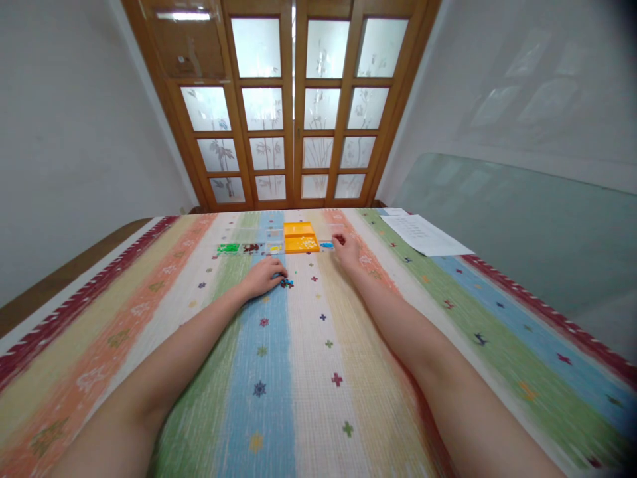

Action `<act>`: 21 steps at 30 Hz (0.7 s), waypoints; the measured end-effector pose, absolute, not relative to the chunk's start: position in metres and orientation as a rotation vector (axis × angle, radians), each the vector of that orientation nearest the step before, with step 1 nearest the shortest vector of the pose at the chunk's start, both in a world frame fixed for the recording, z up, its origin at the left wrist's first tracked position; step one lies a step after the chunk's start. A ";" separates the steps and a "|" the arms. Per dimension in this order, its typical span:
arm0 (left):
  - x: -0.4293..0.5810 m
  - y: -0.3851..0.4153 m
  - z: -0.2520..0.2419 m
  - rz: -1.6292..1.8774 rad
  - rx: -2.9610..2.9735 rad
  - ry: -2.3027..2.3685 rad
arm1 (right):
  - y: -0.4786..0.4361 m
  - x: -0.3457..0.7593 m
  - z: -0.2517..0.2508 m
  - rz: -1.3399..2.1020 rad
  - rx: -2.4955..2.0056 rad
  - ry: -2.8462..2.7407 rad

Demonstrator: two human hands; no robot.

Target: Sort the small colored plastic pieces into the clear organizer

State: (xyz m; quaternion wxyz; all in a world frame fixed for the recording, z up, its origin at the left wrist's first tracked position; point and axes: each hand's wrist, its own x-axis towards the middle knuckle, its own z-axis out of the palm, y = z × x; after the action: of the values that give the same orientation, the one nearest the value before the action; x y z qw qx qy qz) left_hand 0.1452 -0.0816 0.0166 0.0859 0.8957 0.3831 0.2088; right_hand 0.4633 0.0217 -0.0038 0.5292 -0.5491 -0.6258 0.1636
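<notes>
Toward the far edge of the tabletop (pixel 318 372), left hand (pixel 263 275) is resting beside mixed beads (pixel 287 283), right hand (pixel 346 249) beside blue beads (pixel 326 245), both grips indeterminable; releasing low is likely limiting scatter.

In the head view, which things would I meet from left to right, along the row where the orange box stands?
Green pieces → dark reddish pieces → yellow pieces → orange box → blue pieces → right hand → white paper.
</notes>
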 end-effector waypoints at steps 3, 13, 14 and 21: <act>0.145 -0.082 0.016 0.633 2.684 1.160 | 0.027 0.472 -0.006 0.369 -1.358 -1.471; 0.142 -0.081 0.019 0.657 2.661 1.243 | 0.007 0.449 0.001 0.274 -1.303 -1.917; 0.142 -0.082 0.019 0.657 2.663 1.242 | 0.004 0.446 0.002 0.258 -1.287 -1.956; 0.140 -0.080 0.019 0.676 2.675 1.311 | -0.016 0.423 0.004 0.286 -1.002 -2.304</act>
State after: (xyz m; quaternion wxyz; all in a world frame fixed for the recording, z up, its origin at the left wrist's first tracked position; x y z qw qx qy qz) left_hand 0.1396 -0.0800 0.0194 0.0434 0.8748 0.4289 0.2211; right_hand 0.4232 -0.0164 0.0045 0.3019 -0.3777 -0.8687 0.1080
